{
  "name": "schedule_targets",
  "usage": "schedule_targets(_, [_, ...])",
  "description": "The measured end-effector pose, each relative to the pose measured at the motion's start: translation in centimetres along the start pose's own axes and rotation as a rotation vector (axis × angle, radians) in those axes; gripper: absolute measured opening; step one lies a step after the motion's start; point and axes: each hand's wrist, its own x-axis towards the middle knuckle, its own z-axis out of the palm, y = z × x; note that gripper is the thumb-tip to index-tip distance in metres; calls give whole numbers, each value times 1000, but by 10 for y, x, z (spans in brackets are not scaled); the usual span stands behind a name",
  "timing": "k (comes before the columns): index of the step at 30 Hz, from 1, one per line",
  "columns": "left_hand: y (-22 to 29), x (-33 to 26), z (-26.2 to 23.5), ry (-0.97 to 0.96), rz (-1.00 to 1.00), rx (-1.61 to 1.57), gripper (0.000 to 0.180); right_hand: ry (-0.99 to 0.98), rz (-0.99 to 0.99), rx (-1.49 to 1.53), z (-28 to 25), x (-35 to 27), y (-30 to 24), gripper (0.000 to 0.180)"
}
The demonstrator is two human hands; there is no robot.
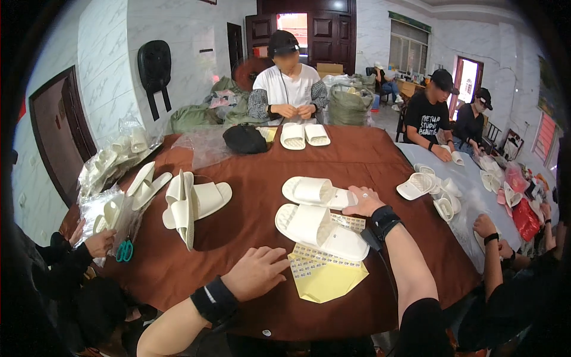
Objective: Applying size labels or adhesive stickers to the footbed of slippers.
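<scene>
sticker sheet [324, 262] partly under slipper [321, 232] | print unreadable

A brown-clothed table [262, 178] filled the middle of a workroom whose walls [113, 65] were faced in pale, marble-veined tile. A dark wooden double door [324, 33] stood at the far end, with a lit opening set into it, and a second brown door [56, 131] was on the left wall. Daylight came through a barred window [408, 53] and an open doorway [466, 80] on the right. A black chair back [154, 65] hung on the left wall, and stuffed green sacks [348, 104] were heaped beyond the table
</scene>
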Motion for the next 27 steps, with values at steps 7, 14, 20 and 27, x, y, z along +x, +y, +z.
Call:
schedule_targets(7, [11,22,34,-78,52,-2,39,123,-85,-97,-20,-19,-13,55])
schedule_targets(14, [19,27,38,-122,38,-14,39,12,-138,2,4,-40,-13,62])
schedule_targets(20, [10,-5,-4,137,-44,49,45,21,-66,-63,3,-54,-16,69])
schedule_targets(27, [-83,-61,-35,503,-651,291,71,210,-218,26,-13,-79,-35,50])
